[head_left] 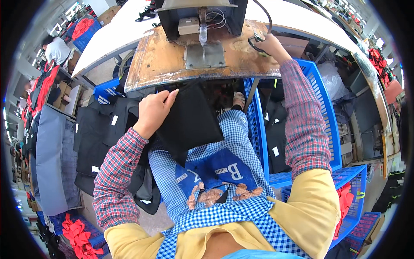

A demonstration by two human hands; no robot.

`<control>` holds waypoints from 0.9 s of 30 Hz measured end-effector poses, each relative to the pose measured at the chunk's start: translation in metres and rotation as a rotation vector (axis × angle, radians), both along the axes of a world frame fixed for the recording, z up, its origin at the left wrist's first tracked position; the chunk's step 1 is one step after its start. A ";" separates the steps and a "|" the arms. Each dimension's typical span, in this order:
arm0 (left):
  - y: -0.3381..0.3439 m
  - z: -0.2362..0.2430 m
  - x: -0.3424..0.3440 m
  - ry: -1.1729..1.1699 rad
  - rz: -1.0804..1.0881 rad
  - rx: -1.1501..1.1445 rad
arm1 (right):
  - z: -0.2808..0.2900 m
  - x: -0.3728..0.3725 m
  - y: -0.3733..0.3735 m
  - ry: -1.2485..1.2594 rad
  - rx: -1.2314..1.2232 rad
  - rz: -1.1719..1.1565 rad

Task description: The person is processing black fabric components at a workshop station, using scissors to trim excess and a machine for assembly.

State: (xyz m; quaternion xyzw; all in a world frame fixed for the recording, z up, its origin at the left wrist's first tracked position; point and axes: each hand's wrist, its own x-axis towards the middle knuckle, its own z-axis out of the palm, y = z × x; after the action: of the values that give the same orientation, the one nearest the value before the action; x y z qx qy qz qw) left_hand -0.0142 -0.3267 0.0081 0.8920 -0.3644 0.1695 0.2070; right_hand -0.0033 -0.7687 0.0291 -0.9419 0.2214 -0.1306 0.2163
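Note:
My left hand (pixel 153 110) pinches the upper left of a black fabric piece (pixel 192 118), which hangs over my lap below the worn wooden board (pixel 151 60). My right hand (pixel 271 46) is closed around a black looped handle (pixel 255 46) at the right of the board, perhaps scissors; its exact shape is unclear, and a black hose curves down beside it. A machine (pixel 172 13) with a dark housing and a clear tube stands at the board's back, above a square metal plate (pixel 194 60).
Black fabric pieces with white labels (pixel 103 134) lie at my left beside grey sheeting (pixel 54 159). A blue crate (pixel 327 112) with black pieces stands at my right. Red fabric (pixel 75 231) fills another crate. A person (pixel 58 52) in white works at the far left.

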 end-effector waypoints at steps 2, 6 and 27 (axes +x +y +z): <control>0.001 -0.004 0.001 -0.022 -0.023 -0.018 | -0.018 -0.040 0.019 -0.262 0.405 0.019; 0.001 -0.012 -0.003 -0.032 -0.023 0.003 | -0.028 -0.143 0.119 -0.234 0.809 0.338; -0.017 -0.027 -0.038 -0.047 -0.138 0.065 | -0.075 -0.211 0.219 0.022 1.028 0.387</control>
State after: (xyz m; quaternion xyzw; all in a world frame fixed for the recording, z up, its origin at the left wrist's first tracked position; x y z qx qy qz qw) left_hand -0.0525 -0.3433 -0.0189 0.8668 -0.4350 0.1638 0.1805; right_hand -0.2147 -0.5496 -0.0456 -0.7398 0.0815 0.0462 0.6663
